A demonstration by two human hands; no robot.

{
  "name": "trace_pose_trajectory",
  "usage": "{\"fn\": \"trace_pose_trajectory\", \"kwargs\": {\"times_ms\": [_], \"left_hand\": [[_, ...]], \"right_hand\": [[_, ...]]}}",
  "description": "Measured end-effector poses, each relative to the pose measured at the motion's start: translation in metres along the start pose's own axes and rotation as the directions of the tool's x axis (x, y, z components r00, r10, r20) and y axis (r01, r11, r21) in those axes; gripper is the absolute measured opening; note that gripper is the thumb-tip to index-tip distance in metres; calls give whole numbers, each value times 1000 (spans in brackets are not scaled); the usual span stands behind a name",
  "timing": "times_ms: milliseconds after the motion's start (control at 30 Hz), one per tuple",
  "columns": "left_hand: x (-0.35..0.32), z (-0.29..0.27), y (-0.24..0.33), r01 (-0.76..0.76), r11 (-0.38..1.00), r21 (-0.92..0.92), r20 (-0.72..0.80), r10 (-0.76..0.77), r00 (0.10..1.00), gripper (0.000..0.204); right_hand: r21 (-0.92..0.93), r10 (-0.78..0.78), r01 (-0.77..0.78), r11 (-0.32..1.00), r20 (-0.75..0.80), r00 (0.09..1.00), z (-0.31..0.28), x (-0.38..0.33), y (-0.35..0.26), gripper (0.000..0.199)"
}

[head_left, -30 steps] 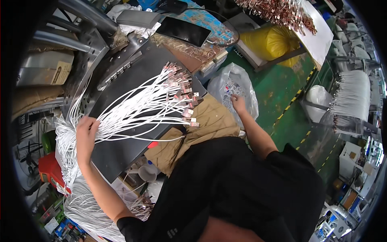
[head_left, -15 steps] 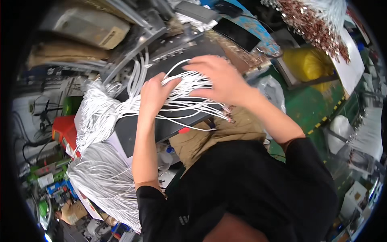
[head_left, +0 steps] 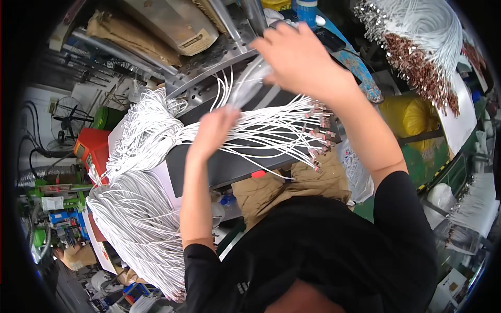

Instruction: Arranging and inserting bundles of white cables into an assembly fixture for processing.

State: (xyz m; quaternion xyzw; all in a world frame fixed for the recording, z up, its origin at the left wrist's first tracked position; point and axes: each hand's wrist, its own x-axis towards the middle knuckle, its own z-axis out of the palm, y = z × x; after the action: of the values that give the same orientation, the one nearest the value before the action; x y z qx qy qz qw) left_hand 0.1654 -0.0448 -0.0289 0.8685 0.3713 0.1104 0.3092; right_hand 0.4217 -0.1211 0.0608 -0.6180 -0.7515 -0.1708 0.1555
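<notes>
A bundle of thin white cables (head_left: pixel 266 117) lies across a dark flat surface, its small copper-coloured ends (head_left: pixel 321 130) fanned out to the right. My left hand (head_left: pixel 211 133) is closed over the bundle, its fingertips at the base of a blurred strand. Those blurred white cables (head_left: pixel 249 86) stretch up from it to my right hand (head_left: pixel 300 60), raised above the surface with thumb and fingers around them. How many cables run between the hands is smeared by motion.
Metal machine framing (head_left: pixel 209 60) rises at the far left. A large heap of grey-white cables (head_left: pixel 138 224) hangs at the left, near a red box (head_left: pixel 94 151). At the far right, more cables (head_left: pixel 430 31) lie bundled above a yellow bag (head_left: pixel 409 115). A blue bottle (head_left: pixel 307 11) stands at the back.
My right hand has moved up and away from the bundle, drawing cables along. The bundle now lies more spread out to the right. My head view has shifted.
</notes>
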Motion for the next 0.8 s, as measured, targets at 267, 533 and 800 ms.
{"fn": "trace_pose_trajectory", "kwargs": {"times_ms": [267, 533, 800], "left_hand": [[24, 20, 29, -133, 985, 111, -12, 136, 991, 24], [1, -33, -29, -39, 962, 269, -131, 77, 988, 23], [2, -26, -25, 123, 925, 360, -254, -29, 967, 22]], "right_hand": [[425, -38, -85, 901, 271, 962, 78, -42, -19, 53], [213, -44, 12, 977, 144, 989, 76, -41, 6, 22], [154, 35, -63, 986, 181, 983, 88, -52, 27, 14]]}}
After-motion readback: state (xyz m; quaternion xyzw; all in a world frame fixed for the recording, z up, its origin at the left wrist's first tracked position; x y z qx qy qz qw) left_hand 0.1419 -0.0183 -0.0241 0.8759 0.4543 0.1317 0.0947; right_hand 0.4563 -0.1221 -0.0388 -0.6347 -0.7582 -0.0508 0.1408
